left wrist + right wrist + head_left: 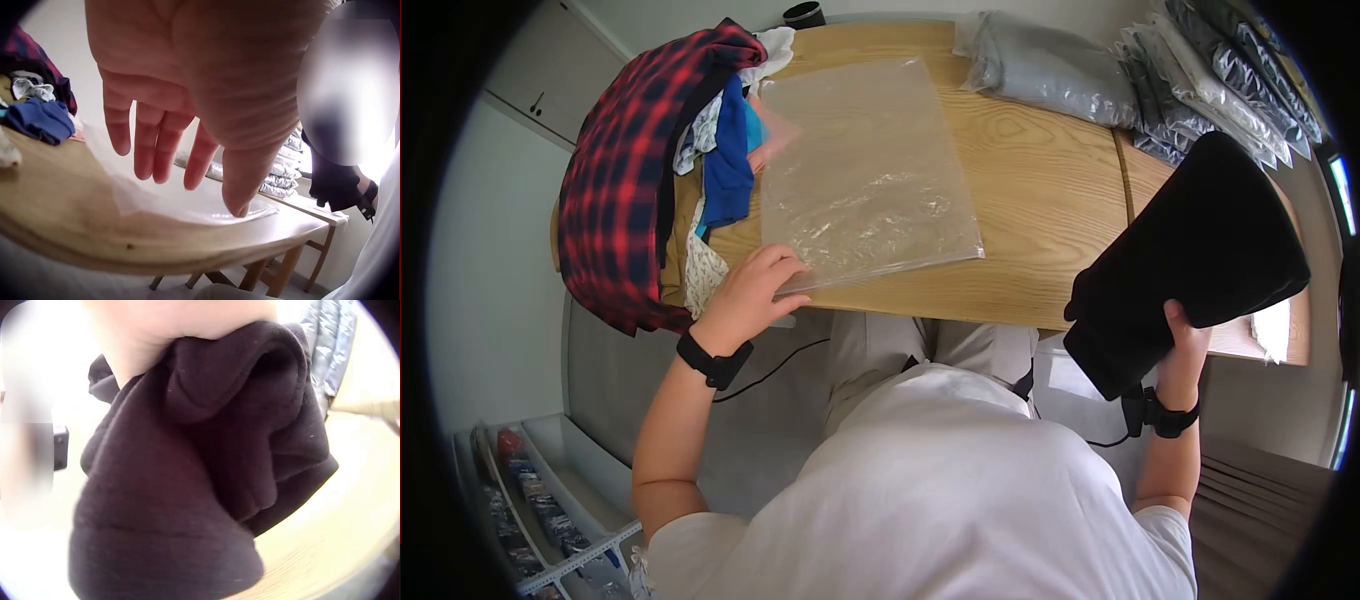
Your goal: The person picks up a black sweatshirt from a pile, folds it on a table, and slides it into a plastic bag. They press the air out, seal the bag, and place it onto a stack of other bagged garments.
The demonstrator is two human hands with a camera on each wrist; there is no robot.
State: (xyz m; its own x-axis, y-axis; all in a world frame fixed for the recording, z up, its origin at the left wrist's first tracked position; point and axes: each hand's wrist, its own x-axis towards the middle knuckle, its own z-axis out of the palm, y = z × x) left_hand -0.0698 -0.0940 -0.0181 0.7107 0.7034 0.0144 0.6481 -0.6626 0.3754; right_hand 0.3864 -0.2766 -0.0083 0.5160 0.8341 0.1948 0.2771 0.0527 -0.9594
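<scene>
A folded black garment [1190, 250] is held up over the right side of the table by the right hand [1188, 338], its thumb lying on the cloth. In the right wrist view the dark cloth [156, 494] hangs in folds below the right hand [181, 325]. A clear plastic bag [870, 170] lies flat on the table. The left hand [752, 290] is at the bag's near left corner, fingers relaxed. In the left wrist view the left hand [187, 81] has its fingers extended above the bag [162, 200]; contact with it cannot be told.
A pile of clothes with a red plaid shirt [615, 180] lies on the left of the wooden table [1040, 200]. Bagged garments [1050, 75] lie at the back, with a stack of more packs [1210, 80] at the back right. A black cup [804, 14] stands at the far edge.
</scene>
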